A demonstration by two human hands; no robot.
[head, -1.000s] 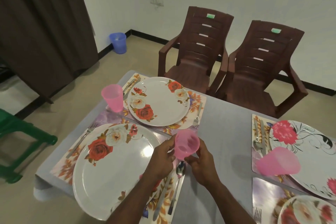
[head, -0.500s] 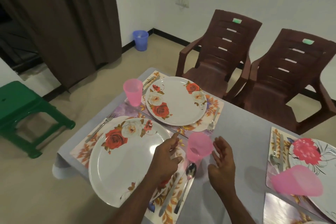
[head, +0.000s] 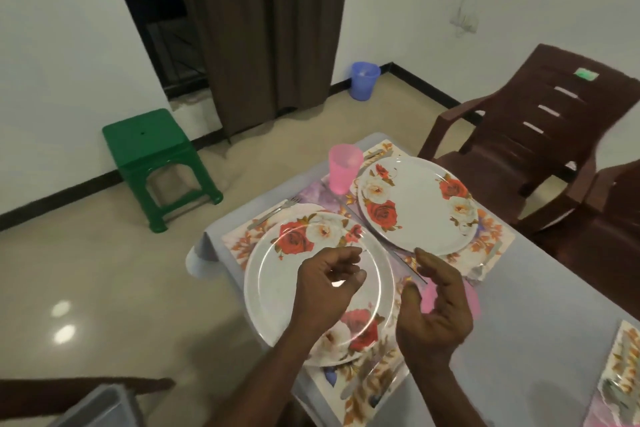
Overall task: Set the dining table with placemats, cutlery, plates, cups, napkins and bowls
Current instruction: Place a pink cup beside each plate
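Both hands hold nothing: the left hand point(head: 329, 282) hangs loosely curled over the near plate point(head: 277, 288), and the right hand point(head: 436, 308), fingers relaxed, hides most of the pink cup point(head: 429, 298) standing on the worktop point(head: 540, 305). A second earlier they gripped that cup; now it is released. Placemats, cutlery, plates and cups are laid at these places; no napkins or bowls show.

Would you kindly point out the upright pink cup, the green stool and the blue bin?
pink cup point(head: 343, 168), head view, side wall.
green stool point(head: 147, 135), head view, seat top.
blue bin point(head: 363, 81), head view, outer wall.
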